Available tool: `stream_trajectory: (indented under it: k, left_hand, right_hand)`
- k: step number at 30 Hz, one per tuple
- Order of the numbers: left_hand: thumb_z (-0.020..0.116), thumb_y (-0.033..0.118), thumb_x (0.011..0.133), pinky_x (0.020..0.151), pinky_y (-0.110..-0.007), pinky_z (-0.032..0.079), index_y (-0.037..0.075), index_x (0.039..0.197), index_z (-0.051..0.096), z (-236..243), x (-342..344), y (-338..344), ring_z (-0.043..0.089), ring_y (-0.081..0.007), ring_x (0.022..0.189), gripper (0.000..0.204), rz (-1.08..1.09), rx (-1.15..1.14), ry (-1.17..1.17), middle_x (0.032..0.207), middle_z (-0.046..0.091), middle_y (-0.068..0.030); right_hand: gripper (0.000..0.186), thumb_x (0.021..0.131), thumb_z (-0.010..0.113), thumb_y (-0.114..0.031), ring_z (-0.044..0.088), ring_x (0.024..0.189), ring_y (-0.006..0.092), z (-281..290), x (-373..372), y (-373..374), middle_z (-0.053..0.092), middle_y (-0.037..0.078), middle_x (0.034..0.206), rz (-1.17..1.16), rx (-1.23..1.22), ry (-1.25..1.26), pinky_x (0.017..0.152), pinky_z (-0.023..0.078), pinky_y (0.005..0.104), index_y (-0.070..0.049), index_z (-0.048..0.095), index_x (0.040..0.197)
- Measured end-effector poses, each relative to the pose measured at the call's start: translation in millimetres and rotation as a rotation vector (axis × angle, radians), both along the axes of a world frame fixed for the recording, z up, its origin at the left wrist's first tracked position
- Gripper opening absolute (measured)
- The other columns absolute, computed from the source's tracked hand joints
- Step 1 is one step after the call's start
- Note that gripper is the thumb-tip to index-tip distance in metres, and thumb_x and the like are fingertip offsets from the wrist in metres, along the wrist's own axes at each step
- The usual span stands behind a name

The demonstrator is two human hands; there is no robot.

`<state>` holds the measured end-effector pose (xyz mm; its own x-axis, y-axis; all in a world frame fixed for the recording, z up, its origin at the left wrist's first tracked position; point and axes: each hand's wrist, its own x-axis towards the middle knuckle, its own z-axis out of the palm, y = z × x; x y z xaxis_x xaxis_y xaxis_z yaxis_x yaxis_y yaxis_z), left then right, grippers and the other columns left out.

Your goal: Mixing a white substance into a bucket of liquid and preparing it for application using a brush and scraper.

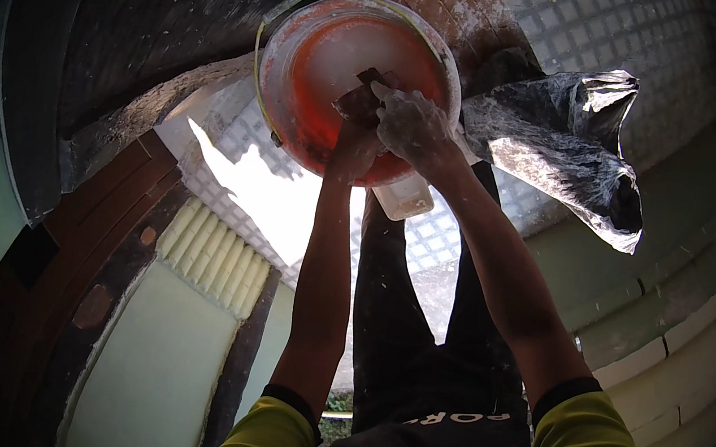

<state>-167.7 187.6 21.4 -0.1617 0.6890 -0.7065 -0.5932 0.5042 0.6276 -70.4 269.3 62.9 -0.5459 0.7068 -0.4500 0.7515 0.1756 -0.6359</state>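
Head view | dark piece [357,104]: over the inside of the bucket [305,61] | left hand [358,144]: its grip seems to hold the piece | right hand [416,127]: fingers at the piece, I cannot tell how firmly its grip closes | progress: handling seems under way, piece not yet put down; pale stuff [376,50] remains in the bucket, how much is finished cannot be told

Chalky plastic, crinkled gloss, dull cloth

The bucket [295,120] at upper centre looks like smooth plastic, clouded by whitish residue. The dark red piece [357,104] appears rough; its material is unclear. At upper right, the bag [557,155] is glossy, wrinkled plastic film. The brown boards [446,0] look like powder-smeared wood. The dark trousers [399,292] are matt, speckled cloth.
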Motion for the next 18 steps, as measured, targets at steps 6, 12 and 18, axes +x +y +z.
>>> stream_trajectory:
  k: [6, 12, 18]
  left_hand:
    - [0.055, 0.017, 0.092, 0.082, -0.032, 0.05, 0.006, 0.123, 0.05, -49.6, -30.0, 12.2, 0.059, -0.0167, 0.097, 0.033, -0.169, -0.105, 0.002, 0.11, 0.058, -0.0063]
    - [0.045, 0.018, 0.087, 0.085, -0.039, 0.051, 0.008, 0.121, 0.053, -50.5, -64.5, 9.6, 0.061, -0.0255, 0.099, 0.036, 0.29, -0.27, -0.142, 0.112, 0.06, -0.0083]
    - [0.043, 0.051, 0.09, 0.09, -0.045, 0.047, 0.015, 0.115, 0.058, -4.9, -24.8, 37.0, 0.056, -0.0304, 0.106, 0.046, 0.502, -0.149, -0.296, 0.112, 0.06, -0.0084]
  right_hand:
    - [0.037, 0.082, 0.055, -0.016, 0.063, 0.094, 0.0372, -81.7, -22.1, -1.0, 0.065, 0.02, 0.106, -0.08, 0.112, 0.071, 0.082, 0.051, 0.046, -0.006, 0.061, 0.117]
    - [0.039, 0.092, 0.045, -0.021, 0.057, 0.109, 0.0367, -36.7, -25.8, 8.5, 0.058, 0.023, 0.121, 0.191, -0.391, 0.19, 0.095, 0.043, 0.0487, -0.006, 0.053, 0.127]
    - [0.036, 0.091, 0.044, -0.017, 0.058, 0.108, 0.0373, -67.0, -6.3, 2.4, 0.058, 0.023, 0.122, 0.171, -0.067, 0.136, 0.093, 0.045, 0.0473, -0.005, 0.056, 0.124]
